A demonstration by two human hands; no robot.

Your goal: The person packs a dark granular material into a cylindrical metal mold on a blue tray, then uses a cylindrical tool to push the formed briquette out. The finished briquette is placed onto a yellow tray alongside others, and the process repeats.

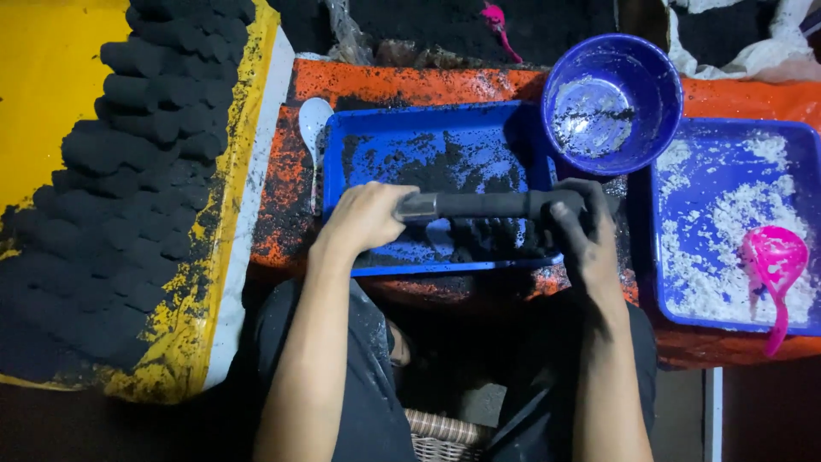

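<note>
The left hand (pixel 363 218) is closed round the metal end of a black tube (pixel 487 205), and the blackened right hand (pixel 580 224) grips its far-right end. The tube lies level over the blue tray (pixel 428 128) of black powder. Best keep it level over the tray, so spills land there.

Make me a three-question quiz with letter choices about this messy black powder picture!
1. Where is the pink scoop?
A. in the right tray with white powder
B. in the round bowl
C. on the yellow board

2. What colour is the round bowl?
A. green
B. blue
C. red

3. How is the dark tube held?
A. by both hands
B. by one hand
C. by no hand

Answers: 1 A, it lies on the white powder. 2 B, its rim is blue. 3 A, the left hand and right hand grip its ends.
</note>
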